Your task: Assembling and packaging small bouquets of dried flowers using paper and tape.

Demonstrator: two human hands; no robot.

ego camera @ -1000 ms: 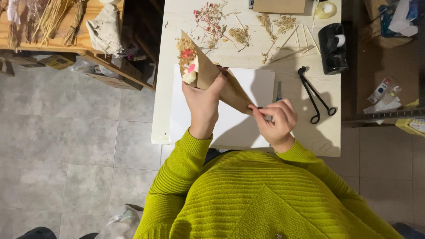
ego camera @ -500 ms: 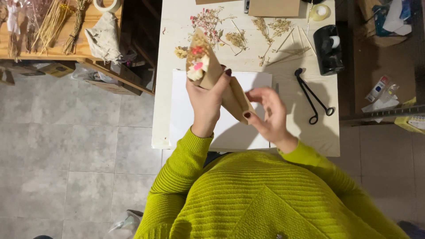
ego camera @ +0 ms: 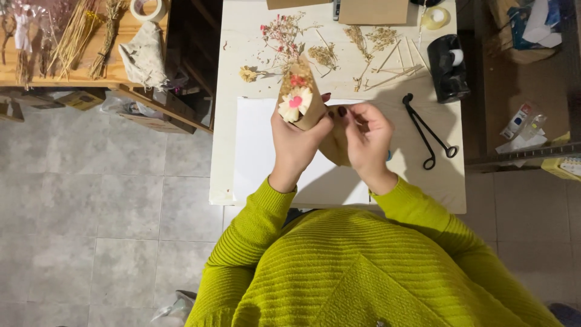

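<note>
Cone (ego camera: 310,112) held above sheet (ego camera: 257,145), between left hand (ego camera: 296,142) and right hand (ego camera: 366,136). Scissors (ego camera: 431,132) right of hands, on table (ego camera: 242,36). Tape dispenser (ego camera: 449,66) behind scissors. Dried stems (ego camera: 363,45) behind cone.

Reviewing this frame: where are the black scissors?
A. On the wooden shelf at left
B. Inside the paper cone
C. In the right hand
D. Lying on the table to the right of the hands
D: the black scissors lie flat on the white table, apart from the right hand, which together with the left hand is on the brown paper cone of dried flowers.
</note>
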